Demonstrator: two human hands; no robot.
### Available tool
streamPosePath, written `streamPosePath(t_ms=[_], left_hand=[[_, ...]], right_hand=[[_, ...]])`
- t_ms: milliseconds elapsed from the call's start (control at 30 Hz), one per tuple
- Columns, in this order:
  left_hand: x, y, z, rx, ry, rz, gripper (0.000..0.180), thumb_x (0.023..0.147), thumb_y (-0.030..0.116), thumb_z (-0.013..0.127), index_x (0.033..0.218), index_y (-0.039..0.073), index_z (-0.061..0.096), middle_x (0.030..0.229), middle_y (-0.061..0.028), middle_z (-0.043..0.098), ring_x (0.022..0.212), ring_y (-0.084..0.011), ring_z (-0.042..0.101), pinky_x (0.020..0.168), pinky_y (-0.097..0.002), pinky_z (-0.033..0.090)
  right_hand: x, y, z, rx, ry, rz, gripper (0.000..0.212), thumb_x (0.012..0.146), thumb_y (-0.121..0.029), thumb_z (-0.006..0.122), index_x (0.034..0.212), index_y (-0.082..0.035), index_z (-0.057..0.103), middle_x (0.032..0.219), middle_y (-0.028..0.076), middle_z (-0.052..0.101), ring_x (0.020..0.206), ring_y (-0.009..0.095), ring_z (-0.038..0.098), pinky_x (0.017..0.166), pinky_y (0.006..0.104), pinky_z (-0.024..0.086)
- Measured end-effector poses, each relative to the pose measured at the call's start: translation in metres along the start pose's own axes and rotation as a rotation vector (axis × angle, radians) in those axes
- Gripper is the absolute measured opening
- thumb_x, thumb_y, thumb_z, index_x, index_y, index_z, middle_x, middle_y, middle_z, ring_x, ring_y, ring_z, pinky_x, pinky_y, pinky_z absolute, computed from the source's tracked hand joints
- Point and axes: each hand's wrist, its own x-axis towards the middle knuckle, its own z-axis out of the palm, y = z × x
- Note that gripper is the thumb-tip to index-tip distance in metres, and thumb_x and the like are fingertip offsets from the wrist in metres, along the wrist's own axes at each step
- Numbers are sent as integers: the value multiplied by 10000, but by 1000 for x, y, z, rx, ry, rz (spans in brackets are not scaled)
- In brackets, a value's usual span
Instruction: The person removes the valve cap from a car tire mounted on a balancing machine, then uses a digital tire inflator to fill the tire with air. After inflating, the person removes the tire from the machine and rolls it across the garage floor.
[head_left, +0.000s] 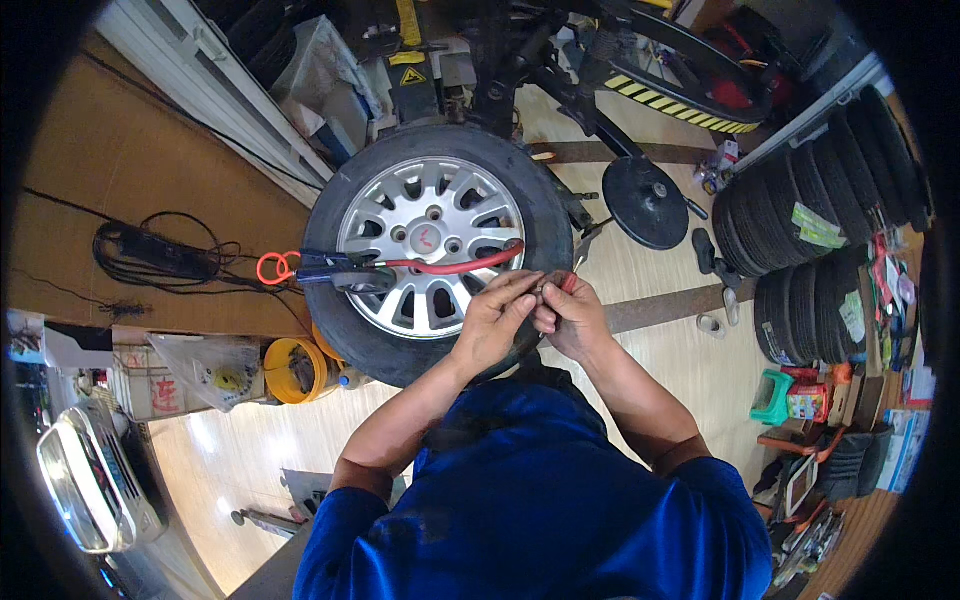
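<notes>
A car wheel with a silver alloy rim (385, 215) and black tyre (545, 205) lies flat in front of me. Over its near right edge, my two hands meet with fingers closed. My right hand (575, 325) grips a small red-handled tool (568, 283) with a thin metal tip pointing away from me. My left hand (492, 322) pinches at something small between the hands, too hidden by fingers to name. Across the rim lies a red hose (450, 267), joined to a dark blue and black tool (345, 272) resting on the tyre's left side. Orange-red rings (275, 268) hang off that tool's end.
Black machine arms and a round black disc (645, 203) stand beyond the wheel. Stacked tyres (800, 205) line the right, above a green plastic bin (771, 398). To the left are coiled black cables (165, 250) on a brown surface and a yellow bucket (292, 370).
</notes>
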Motion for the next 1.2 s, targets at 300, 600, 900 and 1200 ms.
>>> streamPosePath(t_ms=[300,600,900,1200], left_hand=[[-13,-26,33,-202,328,-75,192,1009,54,667,1168,-36,728,1246,-116,680,1101,-174,649,985,-300,509],[-12,-33,9,-465,494,-363,181,1046,61,598,1155,-61,677,1078,-150,743,972,-195,717,935,-337,573],[-13,-27,-4,-560,337,-311,164,1025,32,615,1149,-68,656,1093,-176,732,967,-238,729,918,-370,591],[-20,-12,-9,-342,315,-315,175,972,-30,679,1144,-65,675,1043,-136,744,938,-189,726,884,-307,582]], right_hand=[[5,4,-9,-66,86,120,140,1017,-202,704,1037,-76,645,827,22,626,626,109,535,526,253,408],[-10,-19,-26,-957,231,-28,291,1073,-92,515,1348,-29,589,1056,102,674,717,117,616,610,270,516],[-25,-34,3,-657,-4,-120,344,1057,-111,556,1354,61,572,1140,127,659,978,193,685,844,315,565],[-8,-40,4,-679,-15,-68,342,1054,-246,631,1216,55,636,896,116,687,768,185,682,689,294,560]])
